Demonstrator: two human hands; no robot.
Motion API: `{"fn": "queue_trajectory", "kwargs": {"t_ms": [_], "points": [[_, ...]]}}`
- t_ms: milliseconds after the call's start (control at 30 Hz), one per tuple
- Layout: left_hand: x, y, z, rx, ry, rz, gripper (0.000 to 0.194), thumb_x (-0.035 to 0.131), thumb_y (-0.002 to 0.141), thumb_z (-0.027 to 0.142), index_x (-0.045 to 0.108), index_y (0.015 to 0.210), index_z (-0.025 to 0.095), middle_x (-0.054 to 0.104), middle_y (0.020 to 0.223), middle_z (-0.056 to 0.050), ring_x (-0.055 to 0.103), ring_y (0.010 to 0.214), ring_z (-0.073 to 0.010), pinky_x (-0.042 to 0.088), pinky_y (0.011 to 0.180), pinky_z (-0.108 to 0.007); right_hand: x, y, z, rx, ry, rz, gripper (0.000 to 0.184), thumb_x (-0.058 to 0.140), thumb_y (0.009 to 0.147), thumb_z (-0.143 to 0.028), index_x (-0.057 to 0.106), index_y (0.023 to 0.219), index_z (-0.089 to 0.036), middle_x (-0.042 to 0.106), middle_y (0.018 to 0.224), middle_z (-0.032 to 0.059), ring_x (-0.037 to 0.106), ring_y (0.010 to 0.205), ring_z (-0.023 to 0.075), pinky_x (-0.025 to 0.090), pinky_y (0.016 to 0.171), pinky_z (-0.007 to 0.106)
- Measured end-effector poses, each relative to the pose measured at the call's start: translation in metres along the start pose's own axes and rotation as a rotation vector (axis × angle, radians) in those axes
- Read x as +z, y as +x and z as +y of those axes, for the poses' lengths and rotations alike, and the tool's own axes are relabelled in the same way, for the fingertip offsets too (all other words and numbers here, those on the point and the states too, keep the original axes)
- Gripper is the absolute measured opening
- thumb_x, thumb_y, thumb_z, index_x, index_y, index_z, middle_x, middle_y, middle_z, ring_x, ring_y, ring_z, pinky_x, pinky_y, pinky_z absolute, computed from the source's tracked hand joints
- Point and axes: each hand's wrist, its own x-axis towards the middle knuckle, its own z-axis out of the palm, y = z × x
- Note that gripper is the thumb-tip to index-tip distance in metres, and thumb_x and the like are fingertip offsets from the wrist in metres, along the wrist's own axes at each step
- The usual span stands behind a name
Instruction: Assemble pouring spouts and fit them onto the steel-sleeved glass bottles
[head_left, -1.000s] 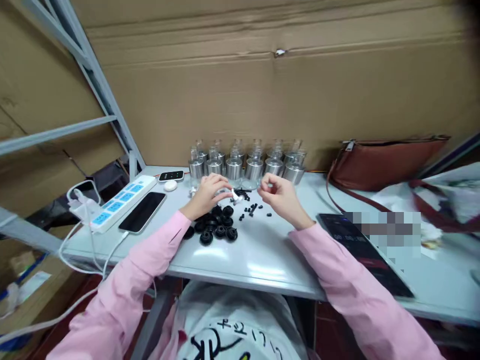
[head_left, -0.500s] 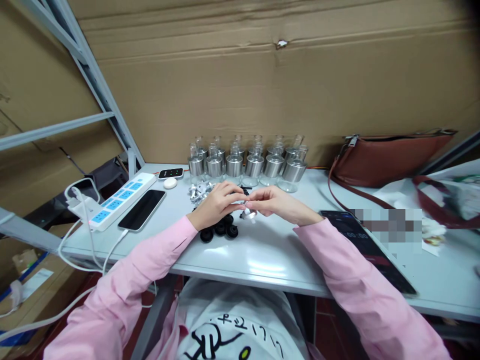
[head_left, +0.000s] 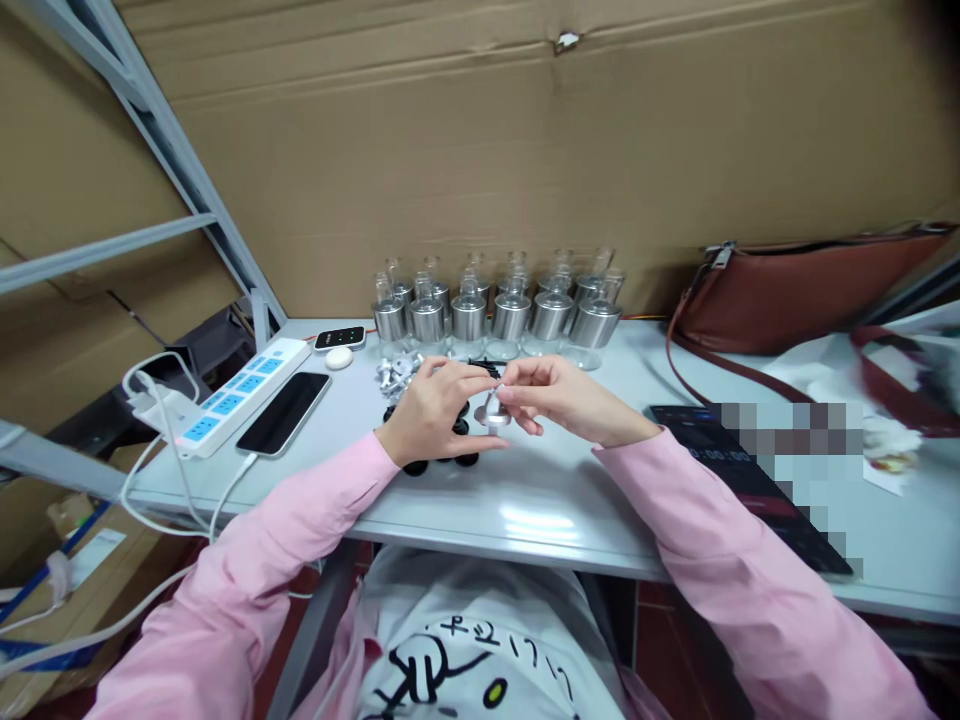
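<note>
My left hand (head_left: pixel 435 410) and my right hand (head_left: pixel 559 400) meet above the grey table (head_left: pixel 540 500), both pinching one small silver metal part (head_left: pixel 493 413) between their fingertips. Under the left hand lie several black rubber rings (head_left: pixel 442 458), partly hidden. A small heap of silver parts (head_left: pixel 396 372) sits just beyond the left hand. Behind the hands stand rows of silver-capped glass bottles (head_left: pixel 495 315) against the cardboard wall.
A black phone (head_left: pixel 283 412), a white power strip (head_left: pixel 236 395) with cables, a small black device (head_left: pixel 340 338) and a white puck (head_left: pixel 339 357) lie at the left. A dark tablet (head_left: pixel 720 470) and a brown bag (head_left: pixel 795 290) are at the right.
My hands came together from apart and lifted slightly toward me; the silver part is now held between both. The view tilted down a little.
</note>
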Motion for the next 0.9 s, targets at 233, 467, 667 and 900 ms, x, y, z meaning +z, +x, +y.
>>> {"fn": "queue_trajectory", "kwargs": {"t_ms": [233,467,667,900], "points": [[0.003,-0.005,0.0,-0.002,-0.01,0.007,0.035,0.059,0.084,0.045,0.048,0.104,0.018,0.071,0.082,-0.001,0.066,0.071,-0.0136,0.044,0.078,-0.032,-0.011,-0.002,-0.002,-0.024,-0.098,0.027,0.028,0.07,0.071,-0.041,0.059,0.068,-0.015,0.057,0.053,-0.0028,0.05,0.042,0.0064,0.036,0.045,0.022],[0.002,-0.004,-0.001,0.082,-0.034,0.066,0.025,0.06,0.085,0.037,0.048,0.098,0.019,0.072,0.084,-0.001,0.068,0.07,-0.0108,0.047,0.077,-0.03,-0.057,0.0,0.004,0.036,-0.712,0.104,0.018,0.069,0.066,-0.033,0.064,0.073,-0.017,0.058,0.059,-0.0016,0.05,0.054,0.0101,0.037,0.054,0.025],[0.004,-0.01,-0.003,0.064,-0.054,-0.003,0.028,0.06,0.083,0.045,0.051,0.09,0.02,0.073,0.079,0.0,0.067,0.065,-0.0105,0.049,0.076,-0.031,-0.081,0.006,0.024,0.238,-1.068,0.082,0.012,0.069,0.058,-0.014,0.07,0.068,-0.018,0.059,0.058,-0.0013,0.05,0.054,0.0117,0.038,0.056,0.026],[0.005,-0.011,-0.004,0.033,-0.07,-0.041,0.029,0.059,0.083,0.047,0.052,0.086,0.019,0.073,0.077,-0.001,0.067,0.066,-0.0115,0.051,0.074,-0.033,-0.074,0.009,0.031,0.249,-1.067,0.061,0.011,0.067,0.057,-0.011,0.07,0.066,-0.017,0.062,0.06,0.0011,0.052,0.055,0.0134,0.039,0.056,0.027]]}}
